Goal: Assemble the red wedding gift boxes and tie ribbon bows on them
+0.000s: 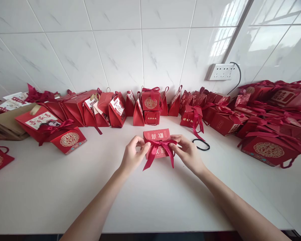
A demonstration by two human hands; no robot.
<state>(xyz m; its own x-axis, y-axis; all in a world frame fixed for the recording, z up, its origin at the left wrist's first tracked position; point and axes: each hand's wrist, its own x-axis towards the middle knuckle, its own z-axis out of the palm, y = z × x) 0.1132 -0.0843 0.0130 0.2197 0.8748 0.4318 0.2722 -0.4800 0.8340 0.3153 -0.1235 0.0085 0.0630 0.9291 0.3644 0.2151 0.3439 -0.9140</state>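
A small red gift box with gold characters sits on the white table in front of me. A dark red ribbon bow is tied across its front, with its tails hanging toward me. My left hand pinches the bow's left loop. My right hand pinches the right loop. Both hands have their fingers closed on the ribbon.
Several red gift boxes and bags line the tiled wall, among them a stacked pair just behind the box. More ribboned boxes crowd the right side and a flat red box lies left. A black hair tie lies beside my right hand. A power socket hangs on the wall.
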